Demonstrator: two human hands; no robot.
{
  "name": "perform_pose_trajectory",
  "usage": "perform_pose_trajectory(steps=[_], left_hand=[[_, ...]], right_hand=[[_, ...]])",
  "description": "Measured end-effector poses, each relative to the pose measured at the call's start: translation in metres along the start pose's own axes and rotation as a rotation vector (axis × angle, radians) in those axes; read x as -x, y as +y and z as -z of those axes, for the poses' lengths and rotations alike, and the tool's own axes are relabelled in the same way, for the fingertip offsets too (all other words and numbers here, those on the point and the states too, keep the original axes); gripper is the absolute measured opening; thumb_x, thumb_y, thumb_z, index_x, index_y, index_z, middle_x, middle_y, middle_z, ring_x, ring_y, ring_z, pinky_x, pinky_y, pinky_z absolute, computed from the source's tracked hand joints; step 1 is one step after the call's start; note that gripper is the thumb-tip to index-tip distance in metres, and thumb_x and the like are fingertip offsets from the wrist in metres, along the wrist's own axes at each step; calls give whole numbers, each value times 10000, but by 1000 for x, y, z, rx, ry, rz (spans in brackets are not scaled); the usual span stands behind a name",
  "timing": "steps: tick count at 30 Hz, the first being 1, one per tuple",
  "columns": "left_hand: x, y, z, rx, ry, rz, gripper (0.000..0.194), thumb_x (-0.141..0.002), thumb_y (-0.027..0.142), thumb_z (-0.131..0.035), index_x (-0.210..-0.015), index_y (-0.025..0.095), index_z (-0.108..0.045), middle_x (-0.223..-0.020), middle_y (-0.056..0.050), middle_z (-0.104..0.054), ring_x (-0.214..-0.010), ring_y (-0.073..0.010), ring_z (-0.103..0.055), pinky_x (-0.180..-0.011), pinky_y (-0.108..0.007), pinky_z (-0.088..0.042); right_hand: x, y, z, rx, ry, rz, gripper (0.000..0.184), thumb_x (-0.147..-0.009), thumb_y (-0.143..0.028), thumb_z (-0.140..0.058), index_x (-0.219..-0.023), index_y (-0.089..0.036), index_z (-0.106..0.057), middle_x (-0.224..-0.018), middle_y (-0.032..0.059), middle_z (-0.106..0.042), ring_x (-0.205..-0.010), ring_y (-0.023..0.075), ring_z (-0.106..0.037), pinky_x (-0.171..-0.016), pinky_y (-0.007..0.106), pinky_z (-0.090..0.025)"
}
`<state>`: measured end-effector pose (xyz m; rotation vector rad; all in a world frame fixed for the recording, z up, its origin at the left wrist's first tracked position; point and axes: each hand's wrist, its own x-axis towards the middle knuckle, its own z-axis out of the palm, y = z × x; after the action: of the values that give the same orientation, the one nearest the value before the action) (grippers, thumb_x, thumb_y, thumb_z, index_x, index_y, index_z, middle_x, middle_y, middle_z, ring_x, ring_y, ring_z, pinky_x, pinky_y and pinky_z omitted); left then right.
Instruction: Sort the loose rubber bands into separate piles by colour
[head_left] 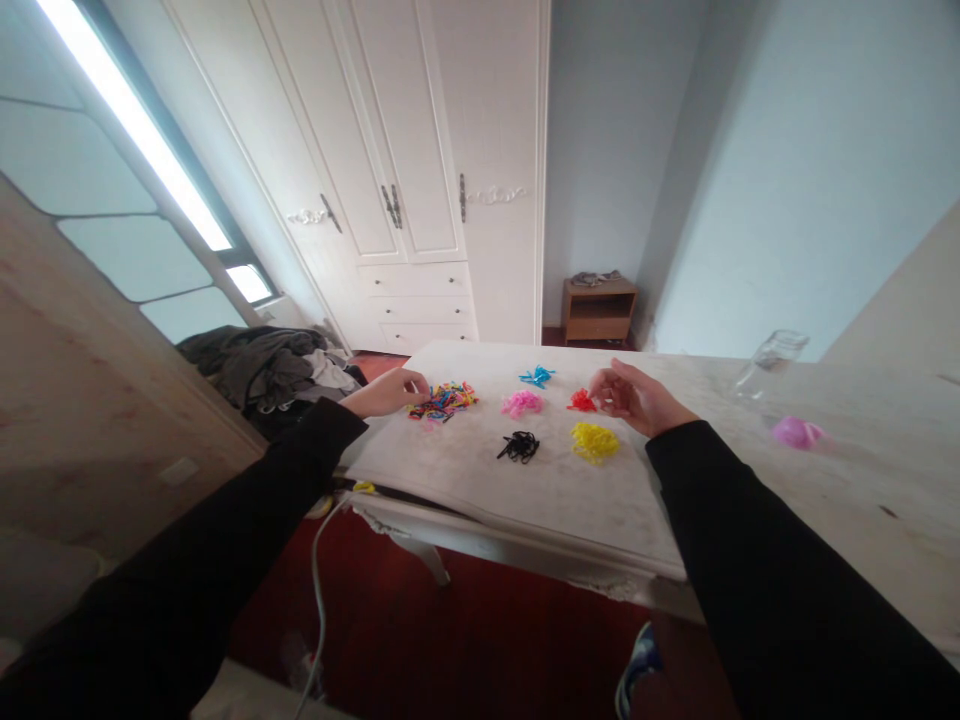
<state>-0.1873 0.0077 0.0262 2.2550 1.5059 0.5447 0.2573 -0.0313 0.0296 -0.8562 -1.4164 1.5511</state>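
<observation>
My left hand [390,393] reaches from the left into a mixed heap of small colored rubber bands [452,400]. Its fingers are pinched together at the heap's left edge, and what they hold is hidden. At the right, my right hand [636,398] hovers with curled fingers beside a small red pile of bands [580,400]; its fingertips come close together, and I cannot see what is between them. Other single-color piles lie between the hands: blue [537,376], pink [523,403], black [519,447] and yellow [595,442].
All of this is on a white table [450,490]. A clear glass jar [769,365] and a pink-purple object [797,433] stand farther right. A white cable [319,590] hangs off the front left edge. Dark clothes [262,370] are heaped beyond the left end.
</observation>
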Motion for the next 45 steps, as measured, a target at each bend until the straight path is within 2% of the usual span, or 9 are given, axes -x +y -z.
perform_pose_trajectory(steps=[8, 10, 14, 21, 29, 38, 45], left_hand=[[2, 3, 6, 39, 61, -50, 353, -741, 507, -712, -770, 160, -654, -713, -46, -698, -661, -177, -620, -633, -286, -457], [3, 5, 6, 50, 72, -48, 370, -730, 507, -735, -817, 153, -673, -709, -44, -702, -657, -177, -627, -620, -279, -455], [5, 13, 6, 52, 14, -39, 429, -750, 516, -733, -955, 140, -757, -763, -58, -753, -689, -183, -657, -634, -271, -474], [5, 20, 4, 42, 12, -47, 378, -787, 514, -694, -852, 156, -797, -799, -68, -783, -736, -199, -681, -684, -275, -500], [2, 14, 2, 3, 116, -68, 367, -787, 509, -698, -827, 160, -806, -802, -84, -777, -748, -203, -681, -710, -285, -506], [5, 19, -1, 205, 132, 9, 404, -704, 518, -787, -813, 132, -743, -709, -75, -747, -645, -178, -669, -640, -286, -526], [3, 15, -4, 230, 144, 0, 324, -659, 440, -808, -759, 147, -715, -673, -56, -731, -609, -169, -658, -592, -273, -516]], right_hand=[[1, -2, -3, 17, 3, -15, 600, -643, -745, -748, -626, -150, -678, -541, 15, -515, -452, 67, -363, -399, 222, -123], [1, -2, -3, 23, 7, -23, 599, -637, -741, -751, -621, -147, -678, -545, 22, -528, -450, 69, -364, -401, 229, -115], [1, -1, -2, 36, 15, -21, 574, -659, -721, -739, -619, -152, -675, -545, 24, -533, -454, 75, -367, -403, 236, -117], [0, 2, -1, 60, 3, -3, 545, -721, -699, -691, -634, -162, -661, -546, 23, -529, -448, 85, -363, -404, 255, -115], [0, 3, 0, 73, -3, 2, 564, -709, -716, -699, -632, -158, -678, -544, 20, -523, -464, 87, -378, -409, 248, -123], [0, 4, 1, 92, 4, 3, 555, -728, -706, -686, -635, -159, -685, -560, 30, -545, -482, 95, -415, -395, 235, -156], [1, 3, -1, 80, 12, -3, 556, -702, -704, -713, -633, -153, -689, -560, 24, -529, -480, 90, -411, -405, 243, -134]])
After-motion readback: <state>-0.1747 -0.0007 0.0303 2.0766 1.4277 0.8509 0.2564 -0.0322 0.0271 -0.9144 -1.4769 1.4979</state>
